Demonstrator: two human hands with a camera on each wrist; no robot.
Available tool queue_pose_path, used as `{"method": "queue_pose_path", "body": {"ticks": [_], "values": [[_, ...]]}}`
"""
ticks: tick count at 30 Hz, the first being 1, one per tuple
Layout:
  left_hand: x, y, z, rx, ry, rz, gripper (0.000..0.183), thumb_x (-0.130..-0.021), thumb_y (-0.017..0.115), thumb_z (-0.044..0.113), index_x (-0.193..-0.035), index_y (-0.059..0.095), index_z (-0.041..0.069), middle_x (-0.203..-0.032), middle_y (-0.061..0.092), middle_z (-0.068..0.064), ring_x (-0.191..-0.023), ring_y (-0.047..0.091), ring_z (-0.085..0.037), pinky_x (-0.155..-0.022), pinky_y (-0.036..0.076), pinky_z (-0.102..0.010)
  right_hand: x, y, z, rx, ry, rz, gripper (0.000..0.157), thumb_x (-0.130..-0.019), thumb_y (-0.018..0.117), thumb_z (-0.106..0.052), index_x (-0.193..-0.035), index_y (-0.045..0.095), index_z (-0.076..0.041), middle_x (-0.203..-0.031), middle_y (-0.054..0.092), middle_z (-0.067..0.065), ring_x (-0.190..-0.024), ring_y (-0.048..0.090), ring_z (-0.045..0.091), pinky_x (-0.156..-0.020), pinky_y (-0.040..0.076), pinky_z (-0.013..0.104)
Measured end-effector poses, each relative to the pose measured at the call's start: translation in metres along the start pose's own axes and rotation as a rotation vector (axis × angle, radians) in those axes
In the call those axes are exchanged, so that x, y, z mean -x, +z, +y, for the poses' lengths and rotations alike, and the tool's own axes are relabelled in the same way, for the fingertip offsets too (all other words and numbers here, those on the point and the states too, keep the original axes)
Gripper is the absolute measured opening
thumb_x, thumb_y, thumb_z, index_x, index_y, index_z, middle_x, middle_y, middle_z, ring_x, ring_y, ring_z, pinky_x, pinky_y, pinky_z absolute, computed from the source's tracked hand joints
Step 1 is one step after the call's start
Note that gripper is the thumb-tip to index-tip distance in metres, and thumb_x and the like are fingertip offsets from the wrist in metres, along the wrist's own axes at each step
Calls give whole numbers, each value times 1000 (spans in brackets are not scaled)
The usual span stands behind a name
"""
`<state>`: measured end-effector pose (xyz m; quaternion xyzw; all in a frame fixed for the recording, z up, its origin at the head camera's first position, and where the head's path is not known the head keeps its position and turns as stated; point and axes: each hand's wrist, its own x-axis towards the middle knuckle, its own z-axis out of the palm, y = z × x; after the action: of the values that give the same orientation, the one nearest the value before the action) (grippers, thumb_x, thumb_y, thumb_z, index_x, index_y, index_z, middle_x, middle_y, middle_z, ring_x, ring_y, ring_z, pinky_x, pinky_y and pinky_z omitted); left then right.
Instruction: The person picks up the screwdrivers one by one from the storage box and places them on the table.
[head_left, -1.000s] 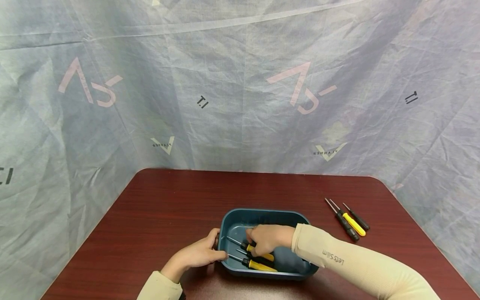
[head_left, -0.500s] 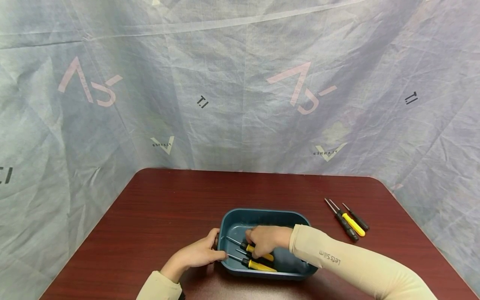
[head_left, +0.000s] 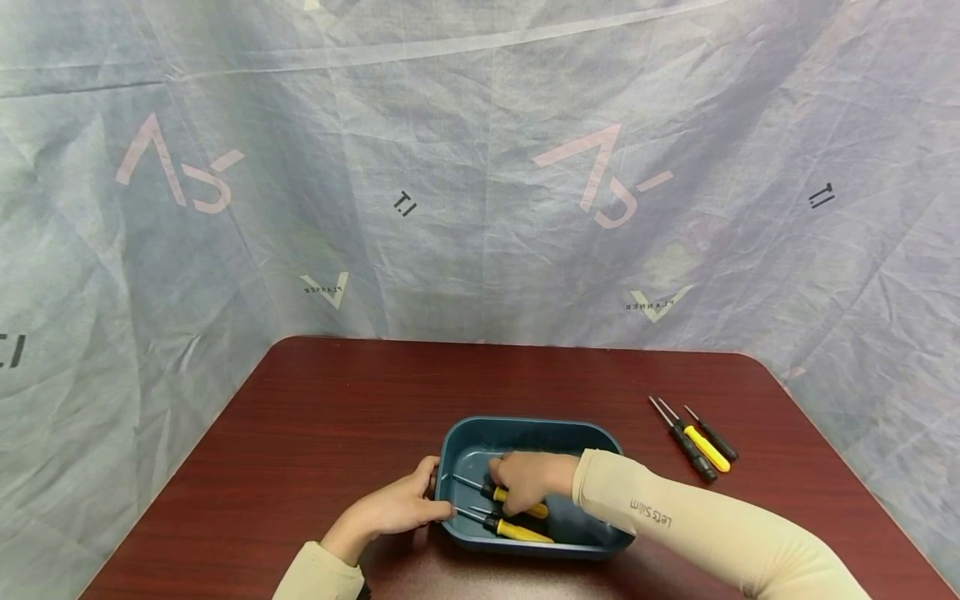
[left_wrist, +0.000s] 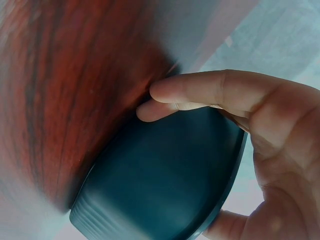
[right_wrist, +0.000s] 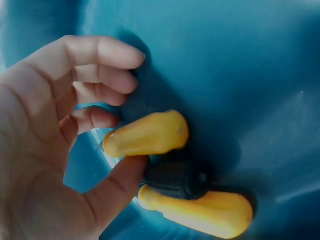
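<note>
A dark blue-green plastic tub (head_left: 555, 548) rests on the table at front centre. My left hand (head_left: 401, 504) grips its left end in the head view, thumb at the rim and fingers along the outside wall; the left wrist view shows these fingers (left_wrist: 200, 90) against it. Reaching inside, my right hand (head_left: 521, 479) pinches a yellow-handled screwdriver (right_wrist: 150, 134) between thumb and index finger, while the other fingers curve above. Its blade points left. A black-handled screwdriver (right_wrist: 177, 180) lies beside it, partly hidden. Nearer the tub's front wall is another yellow-handled screwdriver (head_left: 525, 533).
On the right of the reddish-brown table (head_left: 337, 400), outside the tub, lie a long black screwdriver (head_left: 699, 460), a yellow one (head_left: 708, 450) and a smaller black one (head_left: 722, 443), side by side. A grey printed cloth (head_left: 480, 208) hangs behind the table.
My right hand shifts slightly left inside the tub. The black screwdriver has slid a little toward the tub's front wall, beside the other yellow one. My left hand stays put.
</note>
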<state>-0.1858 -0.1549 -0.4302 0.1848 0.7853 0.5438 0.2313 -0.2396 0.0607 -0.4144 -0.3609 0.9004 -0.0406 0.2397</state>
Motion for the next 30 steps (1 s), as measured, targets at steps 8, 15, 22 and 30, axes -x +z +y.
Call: {"method": "queue_pose_path", "body": {"ticks": [8,15,22,30], "values": [[-1,1,-1,-6,4,10,63,-77,62,17,-125,28,-6,-98,57,-15,-79,54,-16,-64,42,-28,-2,4,-2,38,12,19,26,-73,67,-15,-88,45,-16,-77,45,-3,-62,44,12,-56,39,25],[0,0,-1,4,3,8,64,-77,62,16,-126,27,-7,-101,56,-17,-83,55,-17,-68,43,-29,-2,5,-3,63,22,15,28,-76,66,-16,-95,46,-15,-84,47,-2,-66,44,12,-60,38,26],[1,0,1,20,-3,-1,65,-78,61,15,-127,26,-8,-102,55,-18,-84,55,-17,-69,44,-29,-1,5,-5,65,35,1,32,-79,64,-18,-107,47,-14,-102,54,5,-70,47,11,-64,41,25],[0,0,0,-17,2,6,66,-77,61,17,-127,27,-8,-102,55,-17,-82,55,-17,-67,43,-29,-1,6,-5,112,53,3,30,-83,62,-21,-109,48,-16,-108,57,7,-73,52,10,-67,43,26]]}}
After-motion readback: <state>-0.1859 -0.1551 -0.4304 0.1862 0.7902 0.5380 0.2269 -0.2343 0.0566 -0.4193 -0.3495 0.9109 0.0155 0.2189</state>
